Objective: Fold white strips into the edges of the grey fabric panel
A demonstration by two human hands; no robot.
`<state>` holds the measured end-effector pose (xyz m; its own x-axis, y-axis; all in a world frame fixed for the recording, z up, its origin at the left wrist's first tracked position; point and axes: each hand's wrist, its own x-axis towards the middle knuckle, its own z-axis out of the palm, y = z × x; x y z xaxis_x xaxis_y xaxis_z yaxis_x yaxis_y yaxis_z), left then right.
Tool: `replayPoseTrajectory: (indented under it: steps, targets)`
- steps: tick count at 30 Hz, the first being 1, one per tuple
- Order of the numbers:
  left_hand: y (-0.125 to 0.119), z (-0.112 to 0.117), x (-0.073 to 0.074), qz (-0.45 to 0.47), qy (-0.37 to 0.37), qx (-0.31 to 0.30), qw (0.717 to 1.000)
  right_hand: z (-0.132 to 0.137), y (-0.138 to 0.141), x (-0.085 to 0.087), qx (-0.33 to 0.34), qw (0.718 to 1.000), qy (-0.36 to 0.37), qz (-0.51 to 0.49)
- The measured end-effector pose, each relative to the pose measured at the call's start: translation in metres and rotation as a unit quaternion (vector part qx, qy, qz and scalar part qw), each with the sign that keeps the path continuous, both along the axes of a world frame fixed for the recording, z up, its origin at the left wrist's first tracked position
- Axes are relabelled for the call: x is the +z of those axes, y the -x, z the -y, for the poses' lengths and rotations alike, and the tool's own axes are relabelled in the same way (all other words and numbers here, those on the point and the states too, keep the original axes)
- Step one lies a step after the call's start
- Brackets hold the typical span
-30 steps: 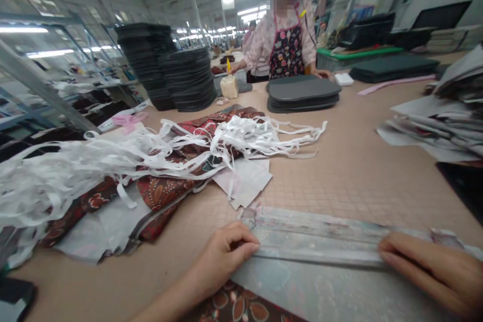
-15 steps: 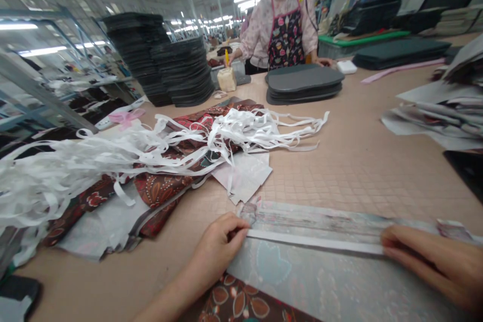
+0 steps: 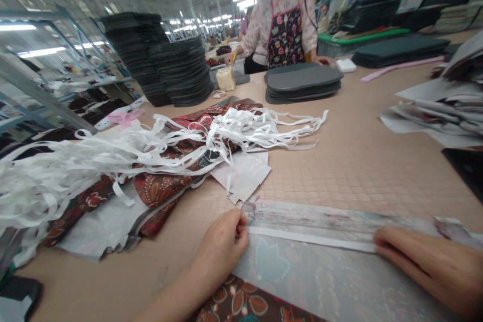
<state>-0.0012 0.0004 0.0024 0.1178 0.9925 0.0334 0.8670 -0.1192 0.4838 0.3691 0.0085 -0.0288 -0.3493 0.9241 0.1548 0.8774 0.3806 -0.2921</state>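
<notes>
A fabric panel (image 3: 324,271) lies with its pale grey backing up, and a brown floral piece (image 3: 245,302) shows at its lower edge. Across the panel runs a straight white tape (image 3: 309,239). My left hand (image 3: 226,236) is closed in a pinch at the tape's left end, its fingertips partly hidden by the curled fingers. At the right, my right hand (image 3: 426,261) has its fingers pressed together on the tape, thumb underneath. Above the tape, the panel's upper strip shows dark streaks and a small folded tab at each end.
Loose white tapes (image 3: 234,131) sprawl over floral fabric pieces (image 3: 162,186) at left. Tall stacks of dark panels (image 3: 181,70) stand behind. Across the table, a person in a patterned apron (image 3: 286,35) touches a grey panel pile (image 3: 304,80). Pale-backed pieces (image 3: 449,115) are heaped at right.
My right hand has slid slightly left along the tape. My left hand has rolled slightly and its fingers have curled further. The person's hand across the table, with something yellow, has shifted slightly.
</notes>
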Motion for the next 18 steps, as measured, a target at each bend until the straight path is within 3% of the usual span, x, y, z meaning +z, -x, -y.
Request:
replayPoseTrajectory:
  steps: [3,8,13,18]
  targets:
    - [-0.002,0.003,0.002,-0.079,-0.054,-0.039,0.995,-0.004,0.006,0.007,0.0,0.998,0.066,0.01]
    - [-0.002,0.011,0.008,-0.19,-0.113,-0.128,0.967,-0.006,0.024,0.033,-0.007,0.986,0.163,0.034]
    - [0.003,0.021,0.013,-0.274,-0.192,-0.205,0.92,-0.005,0.031,0.044,0.008,0.984,0.167,0.055]
    - [0.006,0.025,0.017,-0.348,-0.174,-0.273,0.88,-0.006,0.038,0.051,-0.008,0.982,0.165,0.092]
